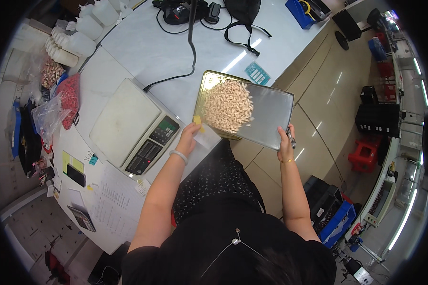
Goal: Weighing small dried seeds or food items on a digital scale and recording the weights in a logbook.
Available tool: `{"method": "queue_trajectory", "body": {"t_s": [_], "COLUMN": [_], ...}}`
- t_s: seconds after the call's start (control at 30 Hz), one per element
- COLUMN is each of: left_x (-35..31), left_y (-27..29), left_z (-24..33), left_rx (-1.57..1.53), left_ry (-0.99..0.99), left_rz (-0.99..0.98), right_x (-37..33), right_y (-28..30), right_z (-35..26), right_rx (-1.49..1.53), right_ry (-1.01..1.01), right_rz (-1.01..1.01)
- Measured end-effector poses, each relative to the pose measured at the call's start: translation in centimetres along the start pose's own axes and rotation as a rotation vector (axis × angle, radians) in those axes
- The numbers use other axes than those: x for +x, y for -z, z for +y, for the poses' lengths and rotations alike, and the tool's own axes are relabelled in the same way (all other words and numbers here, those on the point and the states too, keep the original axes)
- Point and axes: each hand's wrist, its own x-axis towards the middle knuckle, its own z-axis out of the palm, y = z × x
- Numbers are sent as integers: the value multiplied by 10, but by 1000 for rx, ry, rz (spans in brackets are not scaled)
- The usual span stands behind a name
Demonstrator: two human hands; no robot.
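From where I stand, glossy beige floor tiles [314,80] run beside the pale desk [126,45] toward a red stool [366,154], black crates [378,119] and long, glowing strip lights [403,219].

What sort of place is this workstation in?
Likely a workshop or small-parts counting area: a digital scale on the worktable, a metal tray with many small pale pieces, and black crates nearby.

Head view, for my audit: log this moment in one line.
left hand: at shiny gold tray edge; right hand: gripping grey rectangular tray; small beige pieces: heaped
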Motion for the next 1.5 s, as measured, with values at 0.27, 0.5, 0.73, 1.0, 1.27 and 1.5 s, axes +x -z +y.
{"method": "queue_trajectory", "body": {"t_s": [0.27,0.5,0.73,1.0,1.27,1.5], "left_x": [-30,-34,-34,-27,-41,-34], "left_y": [-41,-29,-15,-21,-33,-27], "left_z": [11,14,19,30,37,39], "left_rx": [-225,-214,149,1134,1386,1395], "left_ry": [-35,-31,-73,-277,-180,-112], "left_rz": [-37,-106,-29,151,275,329], "right_x": [-4,-7,-40,-69,-74,-74], "right_y": [-40,-82,-120,-145,-129,-93], "right_z": [-62,-88,-114,-127,-141,-160], "right_rx": [-204,-541,-809,-1178,-1161,-994], "right_ry": [192,345,473,659,772,772], "right_rz": [-7,61,53,65,35,-16]}}
